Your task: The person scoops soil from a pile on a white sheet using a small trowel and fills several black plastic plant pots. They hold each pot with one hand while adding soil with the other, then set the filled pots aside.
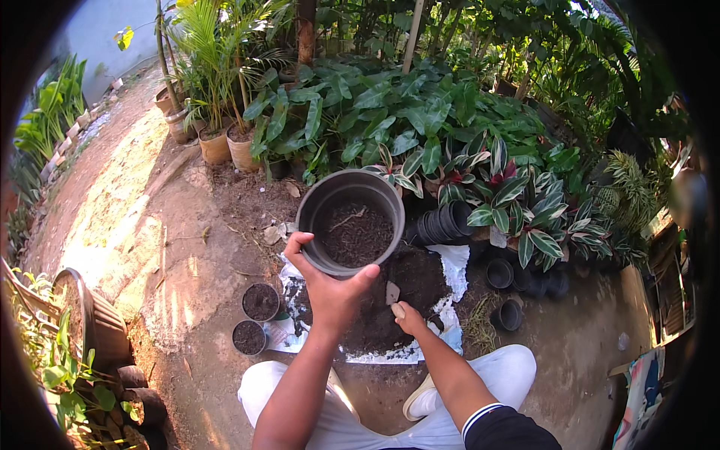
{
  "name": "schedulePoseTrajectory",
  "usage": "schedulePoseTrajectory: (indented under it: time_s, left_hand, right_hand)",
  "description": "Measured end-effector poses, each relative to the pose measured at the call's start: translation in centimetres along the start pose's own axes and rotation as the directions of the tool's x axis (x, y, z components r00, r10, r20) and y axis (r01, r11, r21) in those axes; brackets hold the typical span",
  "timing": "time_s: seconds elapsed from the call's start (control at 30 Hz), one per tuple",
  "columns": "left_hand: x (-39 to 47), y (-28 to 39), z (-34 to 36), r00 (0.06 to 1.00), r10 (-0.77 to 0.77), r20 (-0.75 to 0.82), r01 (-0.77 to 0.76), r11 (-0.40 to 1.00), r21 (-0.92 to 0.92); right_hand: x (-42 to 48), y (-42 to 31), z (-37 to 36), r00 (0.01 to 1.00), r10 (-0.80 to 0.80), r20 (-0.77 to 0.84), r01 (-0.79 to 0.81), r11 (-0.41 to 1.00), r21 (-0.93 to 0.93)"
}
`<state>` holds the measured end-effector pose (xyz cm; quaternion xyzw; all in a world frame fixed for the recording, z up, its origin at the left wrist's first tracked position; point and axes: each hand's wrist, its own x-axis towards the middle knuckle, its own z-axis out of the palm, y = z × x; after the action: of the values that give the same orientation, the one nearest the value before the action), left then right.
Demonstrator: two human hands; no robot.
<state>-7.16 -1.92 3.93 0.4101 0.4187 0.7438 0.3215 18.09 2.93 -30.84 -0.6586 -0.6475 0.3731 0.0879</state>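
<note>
My left hand [332, 292] grips the rim of a black plastic plant pot [350, 270], raised and tilted so its inside faces me. Dark soil [354, 233] with a bit of dry root covers the pot's bottom. In my right hand [412, 322] is the wooden handle of a small trowel [392, 292], its blade at the heap of dark potting soil [419, 281]. That heap lies on a white plastic sheet [454, 264] on the ground between my feet and the plants. Part of the heap is hidden behind the pot and my left hand.
Two soil-filled pots [261, 302] stand left of the sheet. Nested black pots [444, 220] lie beyond it; an unfilled small pot [508, 315] sits to the right. Leafy plants [394, 107] crowd the far side. A large ribbed planter [104, 323] is at the left.
</note>
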Motion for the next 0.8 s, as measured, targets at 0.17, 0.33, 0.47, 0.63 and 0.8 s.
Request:
schedulePoseTrajectory:
  time_s: [0.17, 0.33, 0.47, 0.63, 0.8]
  left_hand:
    - [0.3, 0.3, -0.2, 0.999, -0.015, -0.032, 0.018, 0.995, 0.094]
    - [0.3, 0.5, -0.2, 0.999, -0.036, -0.036, 0.039, 0.996, 0.076]
    - [0.2, 0.2, 0.0, 1.000, 0.018, 0.009, -0.020, 0.986, 0.165]
    - [-0.1, 0.2, -0.2, 0.997, 0.058, 0.040, -0.067, 0.955, 0.288]
    - [-0.2, -0.3, -0.1, 0.996, 0.029, 0.081, -0.051, 0.957, 0.285]
  right_hand:
    - [-0.6, 3.1, 1.9, 0.998, -0.056, 0.020, 0.054, 0.994, 0.092]
    - [0.8, 3.0, -1.4, 0.977, 0.046, 0.209, -0.084, 0.981, 0.176]
    - [0.6, 0.7, -6.9, 0.928, 0.032, 0.371, -0.119, 0.969, 0.214]
    - [0.4, -5.4, -15.9, 0.925, -0.075, 0.374, 0.000, 0.980, 0.198]
    - [-1.8, -11.8, -25.5, 0.938, -0.240, 0.250, 0.204, 0.965, 0.163]
